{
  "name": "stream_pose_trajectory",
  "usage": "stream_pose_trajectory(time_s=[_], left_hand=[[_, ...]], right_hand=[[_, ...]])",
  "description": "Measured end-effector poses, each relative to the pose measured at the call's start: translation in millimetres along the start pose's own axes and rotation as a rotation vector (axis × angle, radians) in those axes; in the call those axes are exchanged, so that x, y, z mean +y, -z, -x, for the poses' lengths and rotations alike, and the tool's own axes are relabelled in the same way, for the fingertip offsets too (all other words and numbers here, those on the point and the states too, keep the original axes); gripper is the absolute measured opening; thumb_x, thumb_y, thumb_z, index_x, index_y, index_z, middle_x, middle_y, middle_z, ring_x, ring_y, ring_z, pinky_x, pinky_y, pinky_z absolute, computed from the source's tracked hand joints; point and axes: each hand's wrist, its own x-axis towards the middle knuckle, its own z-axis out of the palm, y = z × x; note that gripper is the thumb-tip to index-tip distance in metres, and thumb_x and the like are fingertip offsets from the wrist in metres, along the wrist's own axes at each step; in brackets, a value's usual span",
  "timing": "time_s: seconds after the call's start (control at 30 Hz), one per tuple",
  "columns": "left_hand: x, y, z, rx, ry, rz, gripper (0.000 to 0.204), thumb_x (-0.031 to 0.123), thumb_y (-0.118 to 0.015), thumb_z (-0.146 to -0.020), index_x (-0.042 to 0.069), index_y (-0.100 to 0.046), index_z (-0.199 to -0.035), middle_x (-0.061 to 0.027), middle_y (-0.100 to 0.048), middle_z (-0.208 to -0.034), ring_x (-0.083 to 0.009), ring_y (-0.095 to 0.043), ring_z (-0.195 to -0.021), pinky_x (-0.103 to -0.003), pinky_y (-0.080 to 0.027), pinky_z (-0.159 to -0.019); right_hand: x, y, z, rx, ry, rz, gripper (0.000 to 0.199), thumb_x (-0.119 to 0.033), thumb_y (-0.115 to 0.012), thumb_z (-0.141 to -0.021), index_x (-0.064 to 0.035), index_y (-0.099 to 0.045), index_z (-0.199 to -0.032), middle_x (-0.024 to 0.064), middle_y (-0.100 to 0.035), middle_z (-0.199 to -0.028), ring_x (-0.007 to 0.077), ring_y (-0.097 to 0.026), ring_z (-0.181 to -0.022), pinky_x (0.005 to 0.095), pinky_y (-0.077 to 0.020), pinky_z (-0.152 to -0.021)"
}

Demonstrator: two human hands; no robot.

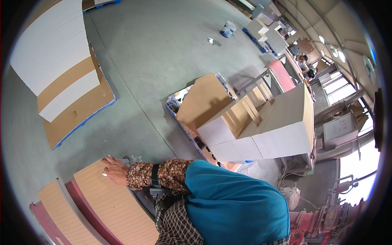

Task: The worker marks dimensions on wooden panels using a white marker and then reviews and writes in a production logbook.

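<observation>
My right hand [116, 170], below a floral sleeve with a black strap and small device on it, is at the far end of a tan board [116, 204] marked with fine parallel lines. Its fingers are bent and pressed together over the board's edge. A small white patch shows at the thumb side; I cannot make out what it is. Beside this board, past a dark red textured strip [79, 196] and a grey rail [77, 212], lies a second lined tan board [65, 212]. My left hand is out of view.
White and tan stacked boards [53, 53] stand on a blue-edged pallet at the left. More stacked panels [281, 126] are to the right, beside a pallet [190, 134] bearing a tan sheet [204, 100]. A bucket [228, 29] stands on the far floor. People [308, 67] are in the distance.
</observation>
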Motion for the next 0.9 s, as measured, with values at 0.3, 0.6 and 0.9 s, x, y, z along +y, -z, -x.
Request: stream_pose_trajectory(time_s=[0.3,0.6,0.9], left_hand=[[21.6,-6.3,-4.7,-0.025,0.023,0.030,0.052,0.046,-0.050,-0.092,0.000,-0.063,-0.111,-0.0220,-0.065,-0.104,-0.0360,-0.062,-0.093,-0.047,-0.049,-0.081],[23.3,-16.0,-2.2,-0.047,0.034,0.064,0.053,0.045,-0.050,-0.092,-0.002,-0.062,-0.114,-0.0215,-0.065,-0.105,-0.0343,-0.062,-0.094,-0.044,-0.049,-0.083],[25.5,-21.3,-3.6,-0.071,0.032,0.098,0.054,0.044,-0.050,-0.092,-0.003,-0.060,-0.116,-0.0211,-0.065,-0.106,-0.0325,-0.062,-0.095,-0.042,-0.048,-0.085]], right_hand=[[10.3,-5.2,-19.9,-0.001,-0.093,0.036,0.029,-0.016,-0.060,-0.078,0.0062,-0.060,-0.097,0.0229,-0.046,-0.125,0.0352,-0.040,-0.121,0.0426,-0.0377,-0.095],[17.7,-10.2,-18.7,0.059,-0.028,-0.008,0.024,-0.015,-0.062,-0.076,0.0048,-0.059,-0.089,0.0178,-0.048,-0.110,0.0308,-0.045,-0.107,0.0413,-0.0425,-0.083],[34.3,3.8,-34.3,0.118,-0.075,-0.030,0.024,-0.014,-0.062,-0.075,0.0041,-0.060,-0.090,0.0182,-0.046,-0.111,0.0329,-0.043,-0.109,0.0427,-0.0420,-0.085]])
